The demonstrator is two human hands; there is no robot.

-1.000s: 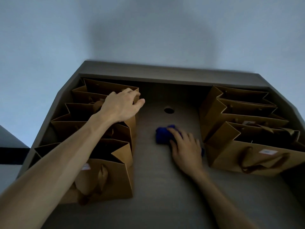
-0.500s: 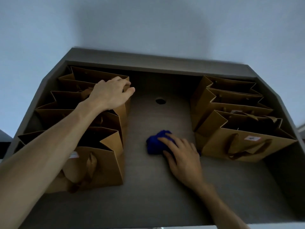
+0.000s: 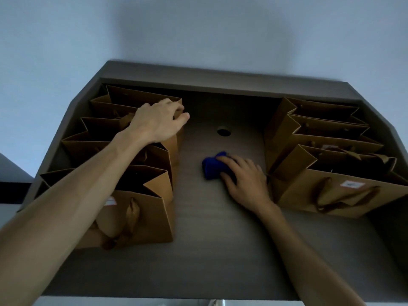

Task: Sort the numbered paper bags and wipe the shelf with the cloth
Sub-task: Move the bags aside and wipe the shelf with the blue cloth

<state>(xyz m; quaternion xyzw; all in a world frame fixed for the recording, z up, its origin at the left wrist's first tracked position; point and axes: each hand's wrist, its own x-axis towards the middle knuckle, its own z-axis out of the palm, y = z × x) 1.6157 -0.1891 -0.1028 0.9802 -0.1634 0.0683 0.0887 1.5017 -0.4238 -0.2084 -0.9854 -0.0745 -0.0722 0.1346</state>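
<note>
The dark grey-brown wooden shelf (image 3: pixel 216 250) fills most of the view, with a round hole (image 3: pixel 223 131) in its surface toward twelve o'clock. Two rows of open brown paper bags with ribbon handles stand on it: the left row (image 3: pixel 141 217) at nine o'clock, the right row (image 3: pixel 331 191) at three o'clock, each front bag carrying a small white label too blurred to read. A bare lane runs between the rows.

The left hand (image 3: pixel 159 122) reaches to about eleven o'clock, its fingers curled over the top edge of a rear bag in the left row, gripping it. The right hand (image 3: pixel 245 180) lies in the middle lane with fingers spread, pressing flat on a bunched blue cloth (image 3: pixel 213 166) rather than closing around it.

The wiping step looks to be in hand, with the left hand steadying the bags. The next move probably calls for sweeping the cloth along the lane, toward the hole or back to six o'clock, without knocking either row.

Against the earlier frames, both hands hold nearly the same places on bag and cloth; mostly the view itself has shifted, and the cloth sits a touch nearer the right row.
</note>
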